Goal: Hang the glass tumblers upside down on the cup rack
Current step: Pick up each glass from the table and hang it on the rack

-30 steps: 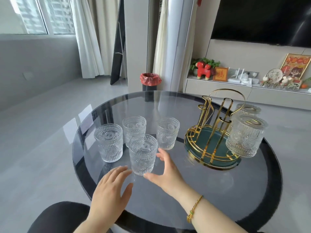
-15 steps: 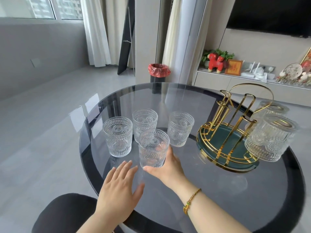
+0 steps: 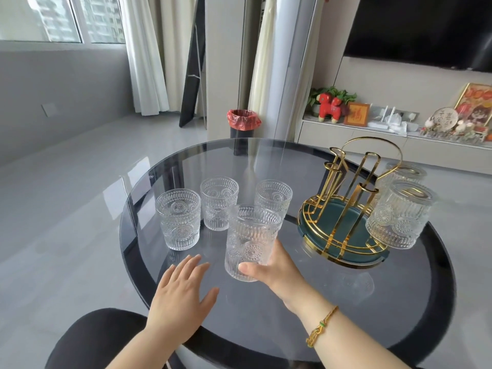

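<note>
Step in hand, as judged: carrying one tumbler to the rack for inversion. The right hand [image 3: 277, 267] grips a clear embossed glass tumbler [image 3: 251, 242] low on its wall, thumb across the near face, fingers behind it. The tumbler is upright, mouth up, and appears raised just off the round smoked-glass table [image 3: 292, 310], near the front centre.

The left hand [image 3: 181, 294] is spread flat, fingers extended, holding nothing. It hovers over the table just left of the held tumbler; contact with the surface cannot be confirmed.

Three more upright tumblers [image 3: 219, 203] stand behind and to the left, close together. The gold wire cup rack on a dark green round tray [image 3: 343, 209] sits to the right. Two tumblers [image 3: 399, 214] already hang inverted on its right-hand and far prongs. The near and left prongs are free.

Recommendation: turn the tumbler over well clear of the standing three, then lower its mouth squarely over a free near prong. The embossed wall should give fair purchase, yet the low grip leaves the top heavy during the turn; the free hand could steady it. Avoid knocking the hung glasses.
</note>
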